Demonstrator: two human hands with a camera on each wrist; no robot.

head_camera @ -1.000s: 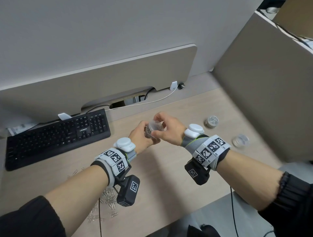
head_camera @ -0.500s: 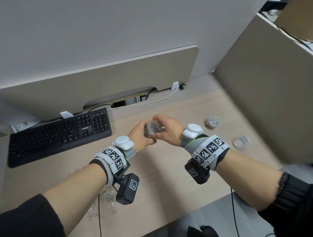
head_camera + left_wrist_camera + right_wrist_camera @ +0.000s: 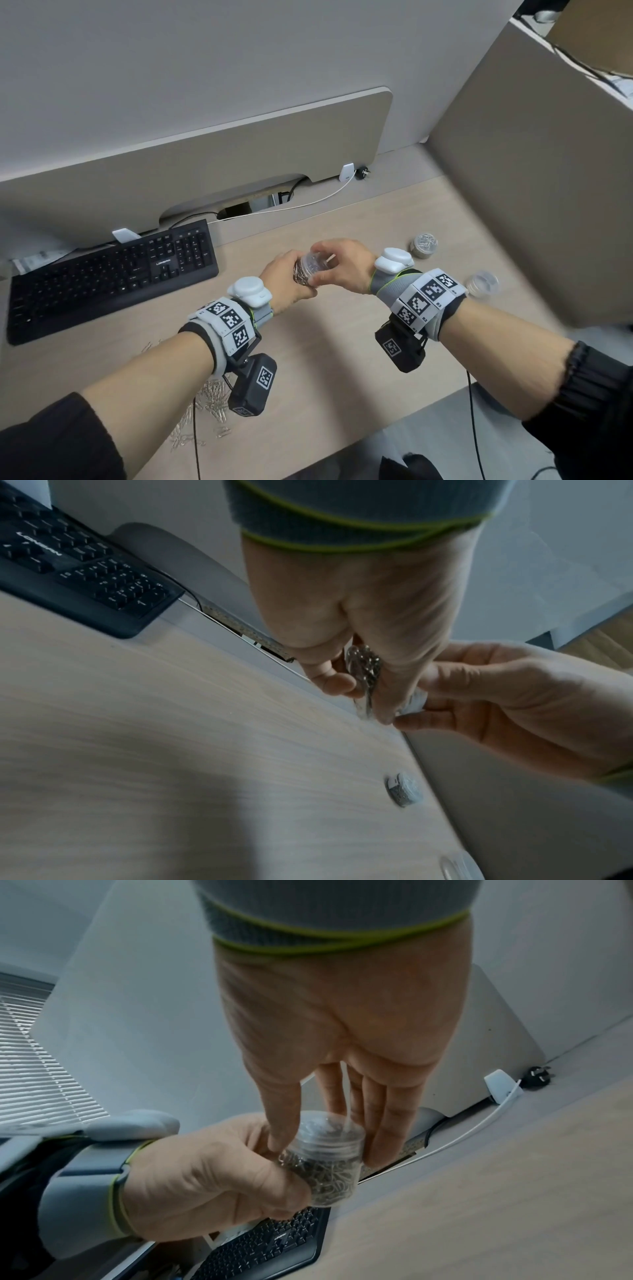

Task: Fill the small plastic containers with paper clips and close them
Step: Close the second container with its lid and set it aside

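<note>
A small clear container (image 3: 306, 274) packed with paper clips is held above the desk, tilted to the right. My left hand (image 3: 289, 284) grips its body from the left. My right hand (image 3: 337, 265) pinches the clear lid (image 3: 320, 261) on its mouth between thumb and fingers. In the right wrist view the lid (image 3: 329, 1133) sits on the container (image 3: 325, 1172), the thumb on one side and the fingers (image 3: 387, 1123) on the other. The left wrist view shows only a sliver of the container (image 3: 365, 666) between my fingers.
A closed container full of clips (image 3: 424, 245) and an empty clear container (image 3: 483, 283) stand on the desk to the right, near a tall partition (image 3: 531, 205). Loose paper clips (image 3: 209, 407) lie under my left forearm. A black keyboard (image 3: 109, 274) is at the left.
Both hands keep hold of the same container in almost the same place. My right fingers have shifted slightly round the lid.
</note>
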